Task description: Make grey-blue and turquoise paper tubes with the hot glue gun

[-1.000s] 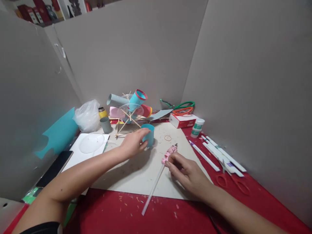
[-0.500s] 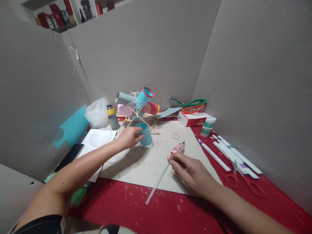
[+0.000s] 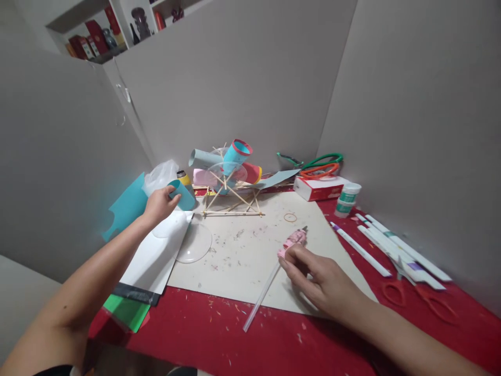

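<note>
My left hand pinches the rim of a blue paper cylinder, tilted beside the yellow bottle at the back left. Closed fingers of my right hand grip the rear of a pink glue gun, its metal nozzle pointing away from me. A long translucent glue stick sticks out behind it toward the table's front. Between and beyond my hands stands a wheel model on a wooden stick frame, with coloured paper cylinders around clear discs.
A clear plastic disc lies by white paper on the left. At right are a red and white box, stacked tubs, white markers and scissors. A rubber band lies on the beige board. Grey walls enclose the table.
My left hand has carried the blue cylinder left, away from the front of the stick frame to beside the yellow bottle. My right hand keeps its hold on the glue gun. The view has shifted slightly.
</note>
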The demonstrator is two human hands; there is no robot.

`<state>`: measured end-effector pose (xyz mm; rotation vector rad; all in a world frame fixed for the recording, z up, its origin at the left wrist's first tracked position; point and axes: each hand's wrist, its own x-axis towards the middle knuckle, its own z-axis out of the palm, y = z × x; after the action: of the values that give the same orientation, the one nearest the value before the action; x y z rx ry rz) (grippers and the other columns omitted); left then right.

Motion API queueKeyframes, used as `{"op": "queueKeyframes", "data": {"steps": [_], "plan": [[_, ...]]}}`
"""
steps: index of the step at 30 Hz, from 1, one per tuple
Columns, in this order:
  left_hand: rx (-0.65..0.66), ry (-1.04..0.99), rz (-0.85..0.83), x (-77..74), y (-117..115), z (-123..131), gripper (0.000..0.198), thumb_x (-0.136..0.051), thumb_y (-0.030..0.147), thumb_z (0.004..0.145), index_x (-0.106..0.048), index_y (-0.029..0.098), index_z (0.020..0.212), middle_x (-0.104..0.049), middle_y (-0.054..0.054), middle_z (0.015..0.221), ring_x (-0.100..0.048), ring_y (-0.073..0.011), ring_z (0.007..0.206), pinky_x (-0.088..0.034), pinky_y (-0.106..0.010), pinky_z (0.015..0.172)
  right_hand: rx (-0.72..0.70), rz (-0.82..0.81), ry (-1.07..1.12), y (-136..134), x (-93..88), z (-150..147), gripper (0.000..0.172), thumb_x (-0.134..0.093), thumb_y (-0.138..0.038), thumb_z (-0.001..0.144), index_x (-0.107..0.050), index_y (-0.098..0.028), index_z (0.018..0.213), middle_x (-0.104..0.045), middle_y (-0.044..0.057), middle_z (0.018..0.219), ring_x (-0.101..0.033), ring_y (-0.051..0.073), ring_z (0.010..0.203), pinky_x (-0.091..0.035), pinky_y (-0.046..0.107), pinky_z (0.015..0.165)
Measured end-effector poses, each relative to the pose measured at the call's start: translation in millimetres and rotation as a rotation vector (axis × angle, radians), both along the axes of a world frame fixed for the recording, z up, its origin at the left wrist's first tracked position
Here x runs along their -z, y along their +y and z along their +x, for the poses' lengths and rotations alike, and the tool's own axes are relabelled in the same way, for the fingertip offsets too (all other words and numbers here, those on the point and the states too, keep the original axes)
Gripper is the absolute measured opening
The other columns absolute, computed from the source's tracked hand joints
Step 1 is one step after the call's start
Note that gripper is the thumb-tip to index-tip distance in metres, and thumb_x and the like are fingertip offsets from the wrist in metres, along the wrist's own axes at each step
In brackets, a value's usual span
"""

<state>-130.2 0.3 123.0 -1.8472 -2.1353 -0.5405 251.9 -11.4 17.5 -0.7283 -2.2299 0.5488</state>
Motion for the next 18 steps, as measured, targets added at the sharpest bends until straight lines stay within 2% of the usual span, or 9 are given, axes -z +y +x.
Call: {"op": "queueKeyframes", "data": {"steps": [5, 8, 11, 14, 18], "plan": [[-0.147, 0.080, -0.074, 4.2, 15, -24, 0.014, -0.055, 0.030, 0.085, -0.063, 0.018, 0.085, -0.063, -0.006, 0.069, -0.063, -0.0254, 0.075, -0.037, -0.029, 0.059, -0.038, -0.020, -0.049, 1, -1.0, 0, 0.021, -0.040, -0.028, 0.096, -0.052, -0.023, 0.080, -0.062, 0.001, 0.069, -0.057, 0.015, 0.059, -0.042, 0.026, 0.057], [-0.194, 0.082, -0.142, 11.6, 29, -35, 0.017, -0.057, 0.032, 0.088, -0.064, 0.018, 0.093, -0.066, -0.008, 0.084, -0.064, -0.0240, 0.084, -0.047, -0.032, 0.070, -0.037, -0.016, -0.059, 3, -1.0, -1, 0.022, -0.039, -0.027, 0.096, -0.052, -0.023, 0.079, -0.063, 0.002, 0.070, -0.058, 0.016, 0.061, -0.043, 0.027, 0.059], [-0.203, 0.055, -0.184, 18.1, 43, -44, 0.027, -0.057, 0.036, 0.092, -0.061, 0.016, 0.109, -0.064, -0.008, 0.106, -0.063, -0.0204, 0.093, -0.053, -0.039, 0.081, -0.031, -0.016, -0.059, 4, -0.5, 0, 0.022, -0.038, -0.027, 0.096, -0.049, -0.023, 0.076, -0.061, 0.001, 0.067, -0.057, 0.015, 0.058, -0.042, 0.027, 0.056], [-0.180, 0.013, -0.186, 22.1, 51, -50, 0.032, -0.057, 0.034, 0.092, -0.058, 0.016, 0.119, -0.061, -0.009, 0.118, -0.062, -0.0218, 0.100, -0.054, -0.042, 0.085, -0.028, -0.026, -0.081, 4, 2.1, 0, 0.023, -0.037, -0.028, 0.096, -0.045, -0.024, 0.075, -0.058, 0.000, 0.065, -0.055, 0.015, 0.054, -0.042, 0.026, 0.053], [-0.138, -0.040, -0.140, 23.9, 42, -56, 0.039, -0.057, 0.033, 0.092, -0.053, 0.017, 0.127, -0.058, -0.011, 0.125, -0.062, -0.0227, 0.103, -0.053, -0.044, 0.087, -0.052, -0.045, -0.112, 5, 9.9, -1, 0.023, -0.039, -0.033, 0.096, -0.047, -0.025, 0.076, -0.057, -0.001, 0.060, -0.055, 0.015, 0.049, -0.042, 0.026, 0.050]]}}
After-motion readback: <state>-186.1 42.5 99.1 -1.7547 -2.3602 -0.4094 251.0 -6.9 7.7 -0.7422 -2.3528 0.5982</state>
